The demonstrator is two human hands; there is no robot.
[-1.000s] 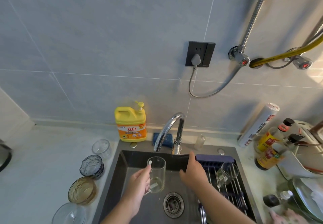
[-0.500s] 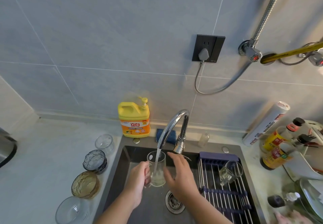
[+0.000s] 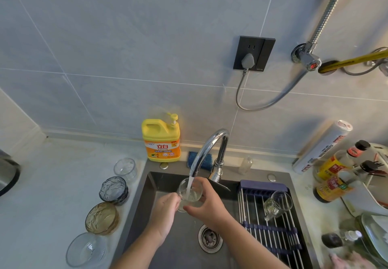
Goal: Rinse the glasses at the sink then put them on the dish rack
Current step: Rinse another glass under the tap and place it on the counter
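Blk matte sink (image 3: pixel 160 184), clear cyl. glass (image 3: pixel 195 194)

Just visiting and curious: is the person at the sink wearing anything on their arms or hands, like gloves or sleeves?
No. The left hand and the right hand are bare: no gloves, and no ring or watch that I can see. The forearms are bare too, down to the picture's lower edge; no sleeve shows.

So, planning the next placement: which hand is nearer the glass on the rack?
Right. The right hand sits left of the rack glass; the left hand, farther left.
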